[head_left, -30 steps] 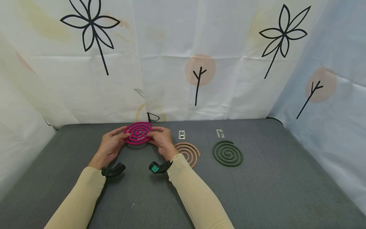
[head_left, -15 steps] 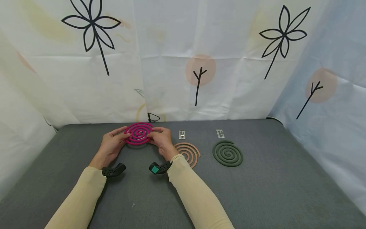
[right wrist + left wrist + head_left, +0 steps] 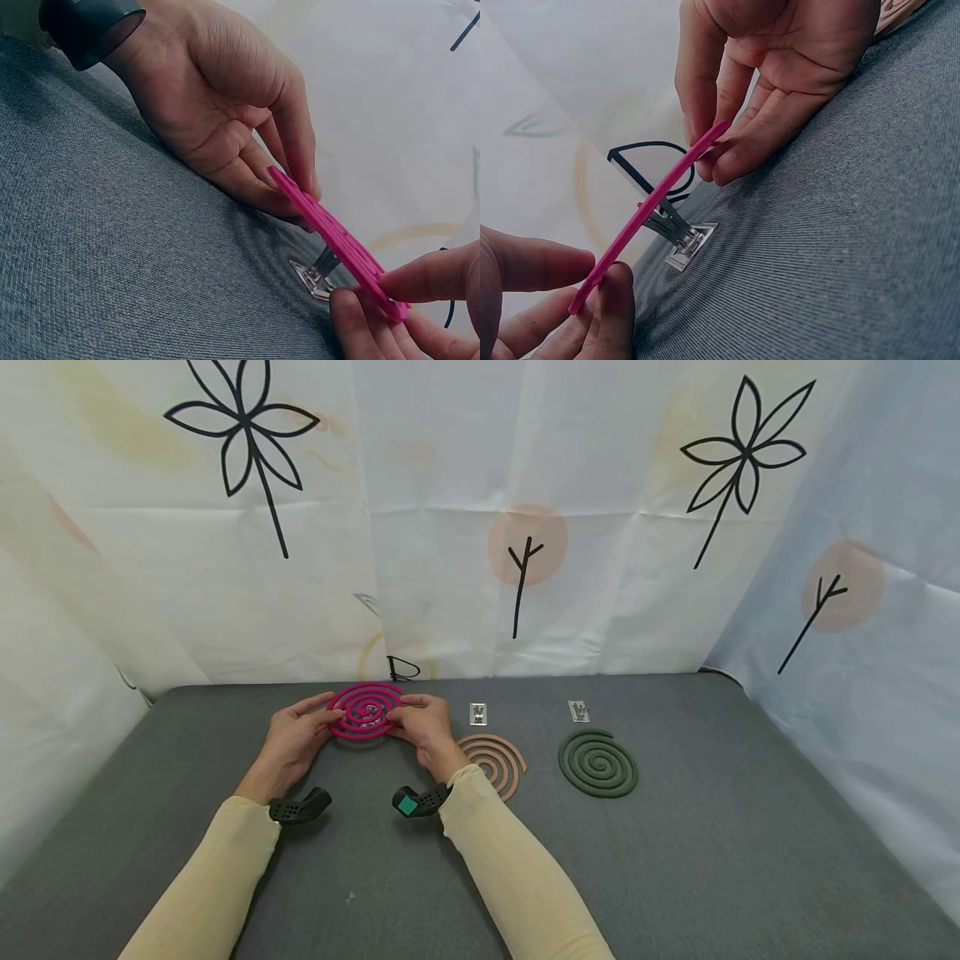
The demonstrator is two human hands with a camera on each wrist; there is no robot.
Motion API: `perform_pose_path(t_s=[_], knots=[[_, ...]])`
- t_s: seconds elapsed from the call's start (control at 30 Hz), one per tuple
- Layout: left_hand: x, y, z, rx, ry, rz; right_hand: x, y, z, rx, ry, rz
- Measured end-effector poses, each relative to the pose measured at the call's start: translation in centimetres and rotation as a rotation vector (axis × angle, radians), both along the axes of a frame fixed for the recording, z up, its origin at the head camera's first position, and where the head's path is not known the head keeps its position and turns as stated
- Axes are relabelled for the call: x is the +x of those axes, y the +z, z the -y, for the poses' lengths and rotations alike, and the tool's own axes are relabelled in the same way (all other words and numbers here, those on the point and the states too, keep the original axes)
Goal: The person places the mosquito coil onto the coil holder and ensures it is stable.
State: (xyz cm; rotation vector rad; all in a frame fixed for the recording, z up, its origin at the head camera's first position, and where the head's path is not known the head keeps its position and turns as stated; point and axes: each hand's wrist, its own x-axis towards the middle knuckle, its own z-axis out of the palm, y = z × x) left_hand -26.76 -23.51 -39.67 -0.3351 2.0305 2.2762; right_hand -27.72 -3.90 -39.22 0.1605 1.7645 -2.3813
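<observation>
My left hand (image 3: 291,739) and right hand (image 3: 426,727) pinch opposite edges of a pink mosquito coil (image 3: 366,710), thumbs on top and fingers beneath. In both wrist views the coil appears edge-on, raised over the table. Under it stands a small metal coil stand (image 3: 691,246), its flat base on the cloth and its upright prong reaching the coil's middle. How firmly the prong sits in the coil cannot be told. Partly hidden by my right wrist lies a peach-coloured coil (image 3: 517,758). Farther right is a dark green coil (image 3: 598,763), flat on the table.
Two more metal stands lie on the grey cloth-covered table (image 3: 712,827): one stand (image 3: 477,714) behind the peach coil, another stand (image 3: 579,711) behind the green one. A patterned white curtain (image 3: 450,568) rises along the table's back edge.
</observation>
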Motion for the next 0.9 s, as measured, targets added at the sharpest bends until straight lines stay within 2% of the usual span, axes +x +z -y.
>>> perform_pose_path(t_s=[0.23, 0.9], knots=[[0.09, 0.07, 0.09, 0.017, -0.011, -0.004, -0.01, -0.05, -0.05, -0.006, 0.0, 0.001], [0.07, 0.06, 0.09, -0.003, -0.022, -0.008, -0.15, -0.24, 0.05, -0.019, 0.01, -0.009]])
